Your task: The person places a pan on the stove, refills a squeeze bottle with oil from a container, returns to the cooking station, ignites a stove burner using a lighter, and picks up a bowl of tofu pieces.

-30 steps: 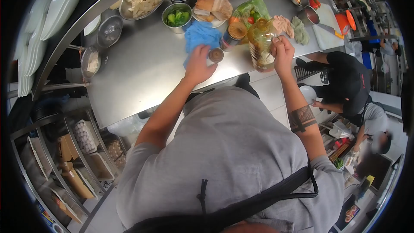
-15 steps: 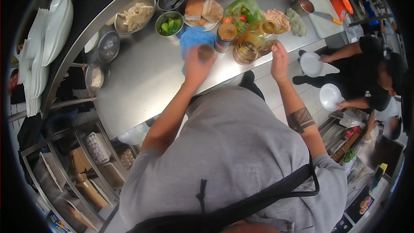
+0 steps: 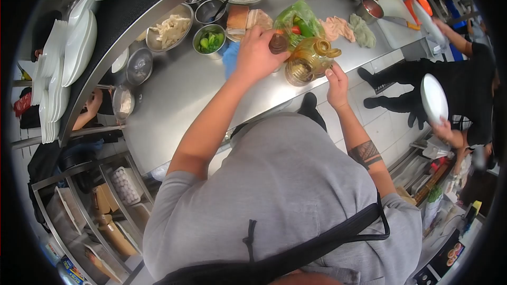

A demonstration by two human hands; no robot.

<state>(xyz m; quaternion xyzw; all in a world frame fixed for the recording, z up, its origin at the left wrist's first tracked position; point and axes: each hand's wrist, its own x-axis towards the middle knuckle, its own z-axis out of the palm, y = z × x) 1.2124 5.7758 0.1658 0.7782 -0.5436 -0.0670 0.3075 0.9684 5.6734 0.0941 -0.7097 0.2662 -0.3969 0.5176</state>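
My left hand (image 3: 257, 55) is closed round a brown lid (image 3: 278, 44), which sits over the top of the spice jar; the hand and lid hide most of the jar. Just right of it stands a see-through yellow plastic bottle (image 3: 312, 55) with a narrow neck and a ring handle. My right hand (image 3: 338, 85) has its thumb and fingers pressed together at the bottle's near right side. A blue cloth (image 3: 231, 59) lies partly hidden behind my left wrist. Behind the bottle is a green plastic bag (image 3: 298, 16) with green and red vegetables.
Around the steel table (image 3: 179, 95) are bowls, a pot of green slices (image 3: 209, 41), crumpled cloths (image 3: 362, 30), and a knife (image 3: 401, 22) on a white board (image 3: 388, 8). A person in black (image 3: 459, 84) carries white plates at the right. Stacked plates (image 3: 79, 47) stand at left.
My left hand has moved up and right, bringing the lid onto the spice jar. My right hand has lowered slightly, and the bottle's neck has tipped toward me. The co-worker's plates have shifted.
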